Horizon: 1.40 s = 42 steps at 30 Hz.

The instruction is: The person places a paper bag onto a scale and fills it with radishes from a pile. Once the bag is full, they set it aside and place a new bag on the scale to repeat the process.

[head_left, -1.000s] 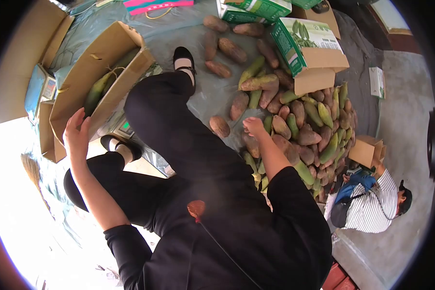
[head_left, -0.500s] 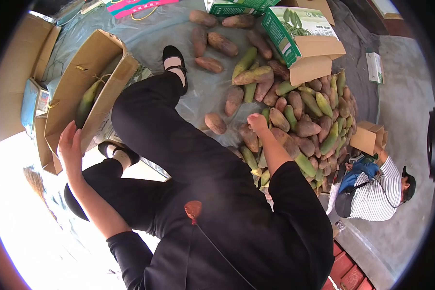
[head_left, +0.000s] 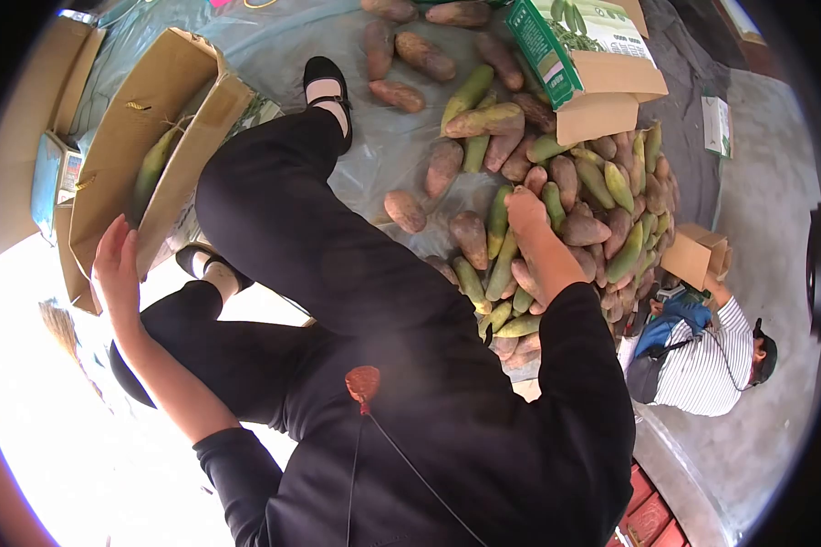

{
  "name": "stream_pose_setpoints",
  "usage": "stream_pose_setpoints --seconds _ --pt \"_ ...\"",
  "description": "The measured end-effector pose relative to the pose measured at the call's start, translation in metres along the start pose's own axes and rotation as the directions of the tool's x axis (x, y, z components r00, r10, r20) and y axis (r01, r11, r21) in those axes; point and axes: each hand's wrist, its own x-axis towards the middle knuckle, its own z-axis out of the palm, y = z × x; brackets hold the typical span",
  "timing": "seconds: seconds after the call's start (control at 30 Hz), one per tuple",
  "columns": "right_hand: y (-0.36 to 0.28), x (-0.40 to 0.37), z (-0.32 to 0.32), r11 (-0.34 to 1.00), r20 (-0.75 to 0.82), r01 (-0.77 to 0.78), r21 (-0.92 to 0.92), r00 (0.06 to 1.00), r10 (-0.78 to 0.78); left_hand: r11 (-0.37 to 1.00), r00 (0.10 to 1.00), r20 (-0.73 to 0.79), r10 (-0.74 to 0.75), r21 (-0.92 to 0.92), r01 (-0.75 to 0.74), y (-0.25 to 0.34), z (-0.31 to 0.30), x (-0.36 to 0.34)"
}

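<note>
My left hand (head_left: 116, 267) hovers beside the near end of a long open cardboard box (head_left: 208, 123), fingers stretched out and holding nothing. Inside the box lies one long green radish-like vegetable (head_left: 153, 170). My right hand (head_left: 526, 212) is closed, fingers curled down, over the near left part of a large heap of oblong green-and-brown vegetables (head_left: 622, 253). Whatever its fingers may hold is hidden. Just left of it lies a green vegetable (head_left: 499, 221), and a brown one (head_left: 468, 239) is a little farther left.
Several loose brown vegetables (head_left: 424, 56) lie on the plastic sheet (head_left: 374, 169). A green-and-white printed carton (head_left: 602, 68) with open flaps stands behind the heap. Another person (head_left: 702, 365) in a striped shirt handles a small cardboard box (head_left: 695, 254) at the right.
My right hand has moved right and slightly up over the heap, uncovering green vegetables below it. My left hand has shifted slightly left and stays open. The view has tilted slightly.
</note>
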Motion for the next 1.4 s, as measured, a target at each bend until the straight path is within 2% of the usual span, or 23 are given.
stream_pose_setpoints --seconds 0.03,0.07,0.1,0.17,0.2,0.27,0.4,0.47,0.5,0.57,0.6,0.67,0.7,0.77,0.83,0.9,0.97,1.03,1.1,1.17,1.2,1.3,1.4 --pt "-0.006 0.003 0.004 0.97 0.104 0.149 -0.192 0.986 -0.131 1.0 1.0 -0.006 -0.006 0.002 0.006 0.001 0.001 0.0" --pt "-0.014 0.0 0.008 0.988 0.138 0.056 -0.144 0.99 -0.036 0.999 1.0 -0.01 -0.018 0.027 0.018 0.003 0.001 0.0" --pt "-0.019 -0.001 0.01 0.987 0.136 0.068 -0.143 0.99 -0.048 0.998 0.999 -0.014 -0.03 0.053 0.03 0.005 0.0 -0.001" --pt "-0.034 -0.005 -0.007 0.984 0.271 -0.132 -0.117 0.949 0.159 0.997 0.998 -0.011 -0.067 0.045 0.068 0.008 -0.002 -0.003" --pt "-0.039 -0.004 -0.014 0.985 0.27 -0.129 -0.118 0.95 0.157 0.995 0.995 0.003 -0.097 0.029 0.097 0.01 0.0 -0.003" --pt "-0.045 -0.006 -0.022 0.974 0.472 -0.208 -0.091 0.852 0.226 0.992 0.993 -0.002 -0.116 0.041 0.116 0.018 0.0 -0.005" --pt "-0.044 -0.006 -0.002 0.968 0.392 -0.248 -0.042 0.887 0.244 0.992 0.993 0.001 -0.121 0.021 0.121 0.012 0.0 -0.004" --pt "-0.045 -0.002 0.003 0.977 0.031 -0.192 -0.092 0.98 0.196 0.994 0.994 -0.001 -0.106 0.039 0.106 0.01 0.0 -0.003" --pt "-0.044 0.001 -0.003 0.978 0.029 -0.189 -0.093 0.981 0.193 0.994 0.996 -0.004 -0.089 0.058 0.089 0.01 0.0 -0.003" --pt "-0.043 0.009 -0.024 0.978 -0.038 -0.025 -0.206 0.999 0.018 0.996 0.997 -0.022 -0.079 0.045 0.08 0.011 0.002 -0.003" --pt "-0.041 0.013 -0.025 0.978 -0.045 -0.019 -0.209 0.999 0.009 0.997 0.997 -0.039 -0.067 0.034 0.068 0.011 0.003 -0.003" --pt "-0.033 0.021 -0.022 0.969 0.035 -0.114 -0.218 0.992 0.124 0.998 0.998 -0.048 -0.048 0.042 0.05 0.012 0.003 -0.005" --pt "-0.03 0.024 -0.023 0.969 0.02 -0.102 -0.225 0.994 0.11 0.998 0.998 -0.049 -0.026 0.047 0.028 0.011 0.004 -0.005" --pt "-0.027 0.027 -0.02 0.934 0.156 -0.021 -0.356 0.984 0.082 0.999 0.996 -0.077 -0.036 0.026 0.038 0.007 0.007 -0.005" --pt "-0.026 0.034 -0.023 0.898 0.184 -0.002 -0.441 0.978 0.093 1.0 0.997 -0.066 0.026 -0.008 -0.027 0.001 0.009 -0.004" --pt "-0.03 0.035 -0.023 0.856 0.228 0.027 -0.517 0.968 0.107 1.0 0.997 -0.079 -0.007 -0.029 0.005 0.002 0.008 -0.006" --pt "-0.03 0.031 -0.035 0.769 0.36 0.166 -0.617 0.929 0.088 1.0 0.997 -0.071 -0.002 -0.012 0.001 0.006 0.008 -0.006" --pt "-0.02 0.034 -0.013 0.745 0.348 0.201 -0.636 0.937 0.044 0.999 0.995 -0.101 0.012 0.039 -0.008 0.018 0.01 -0.008" --pt "-0.02 0.046 -0.006 0.774 0.358 0.186 -0.605 0.932 0.056 0.999 0.999 -0.035 -0.034 0.038 0.036 0.021 0.006 -0.006" --pt "-0.021 0.047 -0.001 0.749 0.331 0.187 -0.636 0.942 0.046 0.997 0.998 -0.038 -0.051 0.061 0.054 0.03 0.006 -0.007" --pt "-0.028 0.045 -0.012 0.732 0.388 0.235 -0.64 0.921 0.043 0.998 0.997 -0.067 -0.032 0.058 0.036 0.023 0.008 -0.007" --pt "-0.031 0.036 -0.004 0.663 0.39 0.296 -0.687 0.921 -0.006 0.997 0.997 -0.08 -0.006 0.08 0.013 0.022 0.007 -0.007" --pt "-0.034 0.02 -0.016 0.649 0.359 0.304 -0.697 0.932 -0.051 0.999 0.997 -0.082 -0.004 0.039 0.007 0.023 0.009 -0.007"
